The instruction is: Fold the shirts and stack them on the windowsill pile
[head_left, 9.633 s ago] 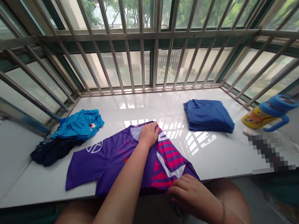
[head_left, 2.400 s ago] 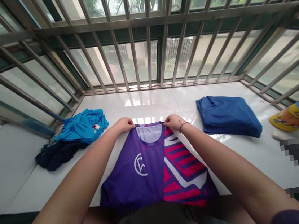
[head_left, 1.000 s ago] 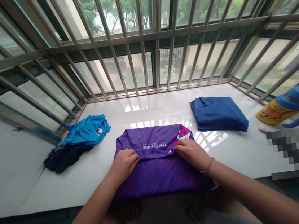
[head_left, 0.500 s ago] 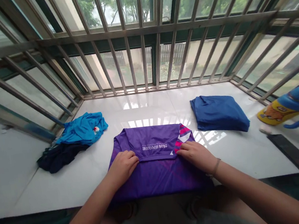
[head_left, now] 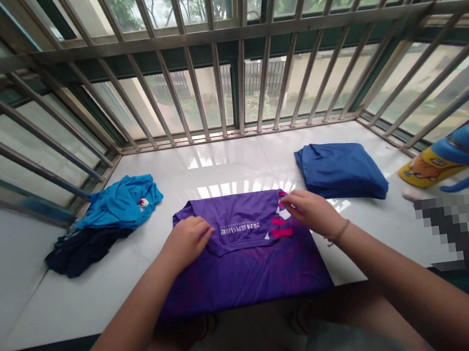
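Note:
A purple T-shirt point(head_left: 246, 273) lies partly folded on the white ledge, its near end reaching the front edge. A folded-over flap shows white upside-down print and a pink-and-white patterned side. My left hand point(head_left: 189, 239) has its fingers closed on the left side of that flap, where the cloth is pulled slightly. My right hand point(head_left: 312, 211) pinches the flap's patterned right side higher up, with thumb and forefinger together. The cloth within each grip is mostly hidden by the fingers.
To the left lies a loose pile of bright blue cloth point(head_left: 120, 201) and dark navy cloth point(head_left: 83, 248). A folded blue garment point(head_left: 340, 171) sits at the right. Beyond it rests a yellow-and-blue bottle point(head_left: 438, 164) with a handle. Metal bars point(head_left: 219, 86) enclose the back and sides.
My right hand has moved up along the flap's patterned side from its lower corner. My left hand has shifted up slightly. The flap's lower edge now looks less straight.

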Motion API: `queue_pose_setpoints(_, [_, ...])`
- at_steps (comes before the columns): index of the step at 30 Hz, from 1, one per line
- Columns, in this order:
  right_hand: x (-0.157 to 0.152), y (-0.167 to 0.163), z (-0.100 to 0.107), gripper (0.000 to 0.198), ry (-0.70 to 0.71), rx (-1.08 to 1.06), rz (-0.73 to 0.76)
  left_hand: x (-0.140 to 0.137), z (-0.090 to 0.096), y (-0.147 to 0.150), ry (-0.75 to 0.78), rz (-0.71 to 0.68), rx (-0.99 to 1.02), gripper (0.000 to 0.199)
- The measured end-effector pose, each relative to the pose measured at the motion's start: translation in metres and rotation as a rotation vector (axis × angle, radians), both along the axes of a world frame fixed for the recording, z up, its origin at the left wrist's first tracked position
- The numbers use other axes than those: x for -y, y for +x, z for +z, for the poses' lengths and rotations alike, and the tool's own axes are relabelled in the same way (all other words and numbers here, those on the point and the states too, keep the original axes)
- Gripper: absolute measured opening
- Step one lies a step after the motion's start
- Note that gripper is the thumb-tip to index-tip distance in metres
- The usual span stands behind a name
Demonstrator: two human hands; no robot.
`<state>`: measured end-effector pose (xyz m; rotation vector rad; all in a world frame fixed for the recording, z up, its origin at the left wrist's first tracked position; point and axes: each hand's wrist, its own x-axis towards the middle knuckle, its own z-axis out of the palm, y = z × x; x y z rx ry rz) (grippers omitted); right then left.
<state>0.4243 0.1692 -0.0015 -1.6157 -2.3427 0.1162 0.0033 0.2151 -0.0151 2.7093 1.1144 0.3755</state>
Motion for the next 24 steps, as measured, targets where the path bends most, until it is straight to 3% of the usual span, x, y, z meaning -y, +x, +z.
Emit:
queue_pose_setpoints(3, [-0.036,0.006,0.001,0.029,-0.056,0.055,-0.143,-0.044,0.001,0.007,-0.013,0.082,0.014,0.029])
queue_pose_setpoints(6, [-0.067,0.006,-0.005,0.041,-0.145,0.103,-0.121,-0.084,-0.006,0.007,-0.08,0.108,-0.044,0.027])
queue_pose_setpoints(10, [-0.09,0.009,-0.013,0.032,-0.183,0.166,-0.114,-0.119,-0.016,-0.008,-0.154,0.105,-0.043,0.018])
queue_pose_setpoints(18, [-0.086,0.034,-0.009,0.032,-0.208,0.224,-0.076,-0.132,-0.031,-0.036,-0.138,0.148,0.049,0.022])
queue_pose_setpoints(24, [-0.087,0.025,-0.002,0.035,-0.176,0.129,-0.146,-0.129,-0.029,-0.046,-0.056,0.48,0.144,0.031])
